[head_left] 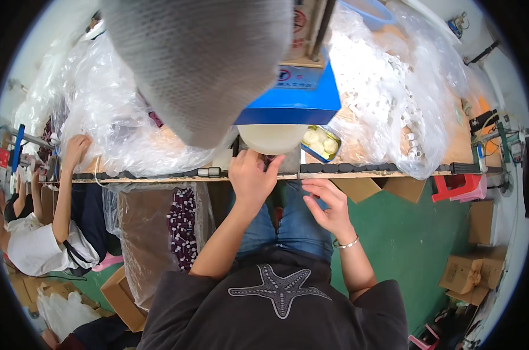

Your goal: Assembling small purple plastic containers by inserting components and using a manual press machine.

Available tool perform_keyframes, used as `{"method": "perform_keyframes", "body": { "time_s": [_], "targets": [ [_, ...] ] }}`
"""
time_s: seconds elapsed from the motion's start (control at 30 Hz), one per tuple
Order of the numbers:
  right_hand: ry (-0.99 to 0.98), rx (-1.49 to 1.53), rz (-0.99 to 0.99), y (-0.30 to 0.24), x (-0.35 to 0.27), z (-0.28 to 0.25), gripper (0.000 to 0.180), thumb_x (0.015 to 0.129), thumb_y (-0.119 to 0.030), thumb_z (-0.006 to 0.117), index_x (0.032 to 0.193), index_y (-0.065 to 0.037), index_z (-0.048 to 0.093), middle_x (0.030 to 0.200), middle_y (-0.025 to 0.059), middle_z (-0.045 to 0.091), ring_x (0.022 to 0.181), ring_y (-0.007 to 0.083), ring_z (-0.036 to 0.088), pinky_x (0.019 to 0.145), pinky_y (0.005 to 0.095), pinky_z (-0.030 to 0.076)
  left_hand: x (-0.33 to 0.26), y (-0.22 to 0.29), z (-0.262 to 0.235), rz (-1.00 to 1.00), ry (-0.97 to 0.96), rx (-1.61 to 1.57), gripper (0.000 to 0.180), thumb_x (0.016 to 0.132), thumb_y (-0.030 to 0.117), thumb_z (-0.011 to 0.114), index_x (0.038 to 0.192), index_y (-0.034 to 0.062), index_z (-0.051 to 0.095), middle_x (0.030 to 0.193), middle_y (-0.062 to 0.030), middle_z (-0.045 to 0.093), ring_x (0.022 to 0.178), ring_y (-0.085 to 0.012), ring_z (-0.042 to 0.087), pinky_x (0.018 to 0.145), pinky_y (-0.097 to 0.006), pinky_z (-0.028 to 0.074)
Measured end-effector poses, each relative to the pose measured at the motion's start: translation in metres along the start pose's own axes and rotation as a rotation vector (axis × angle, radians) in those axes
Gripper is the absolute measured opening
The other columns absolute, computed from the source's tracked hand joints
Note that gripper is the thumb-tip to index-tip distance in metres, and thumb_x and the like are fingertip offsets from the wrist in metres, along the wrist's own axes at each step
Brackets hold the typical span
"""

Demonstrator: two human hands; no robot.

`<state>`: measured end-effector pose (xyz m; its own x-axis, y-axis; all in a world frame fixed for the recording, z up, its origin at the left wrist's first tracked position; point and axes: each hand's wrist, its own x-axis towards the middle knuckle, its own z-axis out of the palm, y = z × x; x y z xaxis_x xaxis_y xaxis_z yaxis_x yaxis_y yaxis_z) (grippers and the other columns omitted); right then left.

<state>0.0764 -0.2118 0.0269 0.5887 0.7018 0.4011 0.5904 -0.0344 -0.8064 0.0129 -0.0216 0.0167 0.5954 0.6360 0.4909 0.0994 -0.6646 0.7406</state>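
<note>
Carrying a printed label (299, 77) with a red prohibition mark and dark characters, a blue machine housing (288, 109) stands at the table edge; a paler sheet (300, 24) above it bears another red sign and red print. Below the housing sits a smooth, rounded, milky-white part (273, 137). The left hand (253, 179) is raised beneath it, fingers bent and thumb angled toward them; whether they pinch anything I cannot tell, as the tips are partly hidden. The right hand (329, 205) is at the table edge, its fingers loosely curved and its thumb spread away from them, a shiny metal bracelet (347, 242) round the wrist. Just beyond it, a blue-rimmed tray (315, 155) holds round, cream-coloured pieces (320, 140). Grey, mesh-textured fabric (200, 64) fills the upper foreground, and crinkled clear plastic (431, 99) surrounds small white parts (393, 87) at right.
</note>
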Motion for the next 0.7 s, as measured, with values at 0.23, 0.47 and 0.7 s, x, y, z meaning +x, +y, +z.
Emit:
{"method": "perform_keyframes", "body": {
  "time_s": [0.23,0.47,0.7],
  "targets": [
    [0.237,-0.441,-0.170,0.022,0.006,-0.086,0.014,0.080,0.000,0.071,0.094,-0.001,0.068,0.092,0.0117,0.070,0.080,0.0250,0.068,0.071,0.0325,0.054,0.002,-0.003,-0.004,-0.074,-0.003,-0.065,0.024,0.069,0.013,0.083,0.079,0.0051,0.063,0.059,-0.0040,0.049,0.051,-0.0221,0.047,0.053,-0.036,0.036],
    [0.531,-0.826,0.313,0.125,0.023,-0.246,0.013,0.083,-0.006,0.067,0.094,0.001,0.069,0.088,0.0203,0.069,0.065,0.0310,0.066,0.063,0.0383,0.052,0.001,-0.008,-0.009,-0.064,-0.087,0.017,0.033,0.065,0.017,0.086,0.090,0.0072,0.067,0.068,-0.0008,0.056,0.078,-0.0211,0.053,0.072,-0.038,0.038],
    [0.415,-1.186,0.650,0.159,0.065,-0.235,0.023,0.085,-0.023,0.064,0.088,-0.001,0.069,0.088,0.0197,0.065,0.089,0.0358,0.065,0.077,0.0459,0.052,-0.004,-0.016,-0.016,0.106,-0.033,-0.038,0.034,0.067,0.010,0.082,0.098,0.0063,0.068,0.083,-0.0051,0.063,0.089,-0.0275,0.051,0.079,-0.037,0.040]
  ]
}}
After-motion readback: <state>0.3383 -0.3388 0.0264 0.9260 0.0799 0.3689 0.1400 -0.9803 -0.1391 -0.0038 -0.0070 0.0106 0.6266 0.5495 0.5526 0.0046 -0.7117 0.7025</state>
